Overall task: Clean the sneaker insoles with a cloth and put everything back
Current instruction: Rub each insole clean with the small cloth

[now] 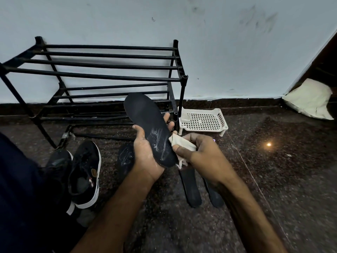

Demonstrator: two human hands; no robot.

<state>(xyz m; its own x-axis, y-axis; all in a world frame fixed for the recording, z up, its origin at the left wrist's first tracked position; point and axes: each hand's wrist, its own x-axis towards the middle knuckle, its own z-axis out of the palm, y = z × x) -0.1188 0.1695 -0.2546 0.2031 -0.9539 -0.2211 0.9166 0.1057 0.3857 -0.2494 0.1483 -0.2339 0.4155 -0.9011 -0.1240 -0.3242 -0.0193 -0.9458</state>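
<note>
Forearms reach forward over the dark stone floor (273,179). Nearest, on the person's left, black sneakers (85,176) with white soles sit beside a dark-clothed leg. The shoe next to the leg is largely lost in shadow. Two spare insoles (190,187) lie side by side under the right forearm, their far ends covered by the hand. Another floor insole (125,159), streaked pale, shows only in part behind the left wrist.

Above them the left hand (145,154) cups the heel half of the raised insole (145,121), thumb curled over one edge and fingertips hooked round the other, toe pointing up and away. The right hand (200,152) pinches a bunched white cloth (179,142) between thumb and curled fingers, pressed against the insole's right edge near the heel. Whitish smears mark that lower half; whether they are foam or residue I cannot tell.

To wipe well, I judge the left hand should brace the insole from beneath so it does not flex. The cloth should run in long strokes from heel to toe and be turned to a fresh fold once soiled. The patch under the left palm will need a regrip.

Farther off stand a black shoe rack (109,77), cut off at the left, and a white slotted tray (202,120); the small thing in its corner is too unclear to name. A pale cushion (310,99) at the far right is clipped by the frame.
</note>
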